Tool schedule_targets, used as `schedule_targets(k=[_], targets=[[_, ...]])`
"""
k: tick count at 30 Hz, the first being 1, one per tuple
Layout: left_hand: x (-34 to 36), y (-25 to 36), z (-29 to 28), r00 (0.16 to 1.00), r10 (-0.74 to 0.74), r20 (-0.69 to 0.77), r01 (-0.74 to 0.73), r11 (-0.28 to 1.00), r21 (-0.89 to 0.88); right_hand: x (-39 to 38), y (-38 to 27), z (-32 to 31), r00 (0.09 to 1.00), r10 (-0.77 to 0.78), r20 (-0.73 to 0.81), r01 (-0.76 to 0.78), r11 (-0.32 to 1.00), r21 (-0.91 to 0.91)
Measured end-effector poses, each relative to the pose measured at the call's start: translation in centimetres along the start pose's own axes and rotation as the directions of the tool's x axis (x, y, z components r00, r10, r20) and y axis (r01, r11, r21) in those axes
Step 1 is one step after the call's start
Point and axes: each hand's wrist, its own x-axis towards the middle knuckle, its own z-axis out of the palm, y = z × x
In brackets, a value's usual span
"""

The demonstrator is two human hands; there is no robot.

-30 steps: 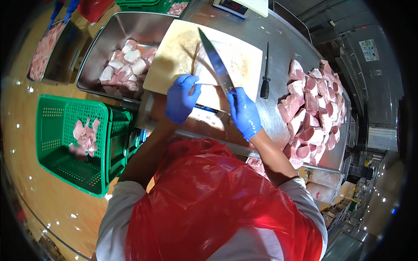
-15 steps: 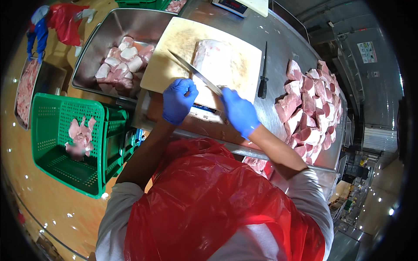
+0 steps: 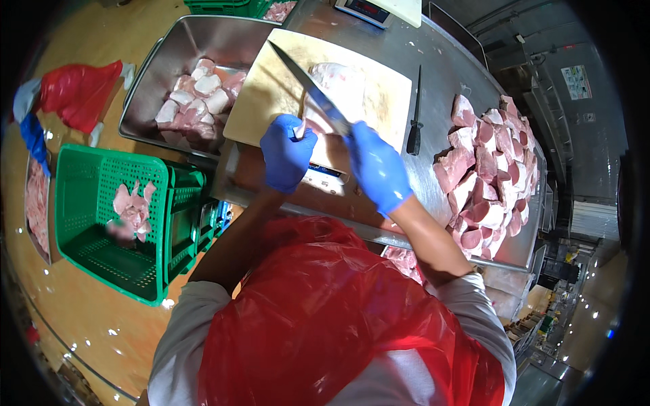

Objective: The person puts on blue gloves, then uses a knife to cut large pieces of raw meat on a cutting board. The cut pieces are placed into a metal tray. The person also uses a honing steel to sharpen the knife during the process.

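A pale slab of raw meat (image 3: 344, 82) with a whitish fat surface lies on the cutting board (image 3: 263, 95). My right hand (image 3: 379, 169), in a blue glove, is closed round the handle of a long knife (image 3: 303, 80). The blade slants up and left across the slab's left side, its tip over the far left of the board. At the slab's near left corner my left hand (image 3: 287, 155), also gloved in blue, pinches a thin edge of the meat. The knife partly hides the slab.
A metal tub (image 3: 133, 101) with pieces of meat stands left of the board. Below it is a green crate (image 3: 162, 227) with meat scraps. A honing steel (image 3: 415, 132) and a heap of meat chunks (image 3: 486, 172) lie right. Far left, another person (image 3: 74, 95) wears red.
My left hand has gone from a fist beside the slab to pinching its edge. The knife blade has swung upward, its tip farther away. The other person has moved left and nearer.
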Motion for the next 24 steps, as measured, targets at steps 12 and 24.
schedule_targets(k=[12,24], targets=[[0.6,0.2,-5.0,0.874,-0.462,-0.153,0.467,0.884,-0.002,-6.5,6.8,-5.3,0.832,0.200,0.517,0.009,0.928,-0.373],[7.1,2.3,-19.4,0.991,0.012,0.130,-0.097,0.738,0.668,-5.4,4.3,0.1,0.819,0.560,0.125,-0.192,0.062,0.979]])
